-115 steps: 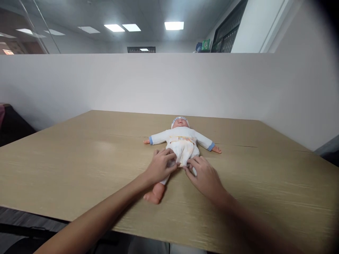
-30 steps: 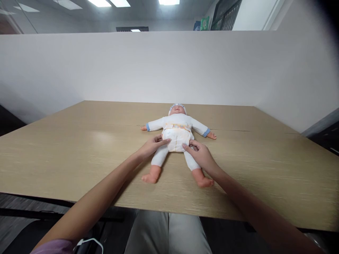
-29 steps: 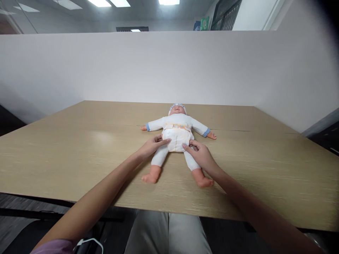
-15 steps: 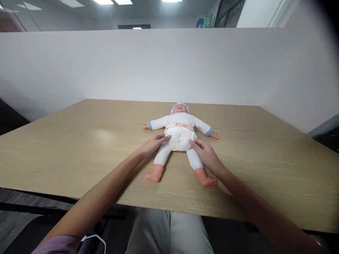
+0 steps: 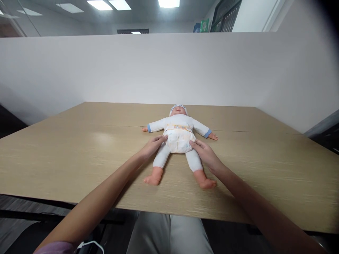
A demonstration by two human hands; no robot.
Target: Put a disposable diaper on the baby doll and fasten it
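2 hands (image 5: 153, 146) (image 5: 208, 154), now farther apart, touch the diaper (image 5: 178, 141) sides.

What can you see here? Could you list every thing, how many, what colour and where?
Doll: 1, white clothes with blue cuffs, on its back on the table
Diaper: 1, white with orange markings, around the doll's hips
Cap: 1, white with dark lettering, on the doll's head
Table: 1, light wood colour, under the doll
Partition: 1, white, behind the table
Packs: apparently 2, green and blue, beyond the partition
Ceiling lights: at least 4, white, overhead
Floor: 1, grey, lower left
Cable: 1, white, by the sleeve
Sleeve: 1, purple, left arm
Trousers: 1 pair, grey, below the table edge
Hands: 2, bare, one at each side of the diaper
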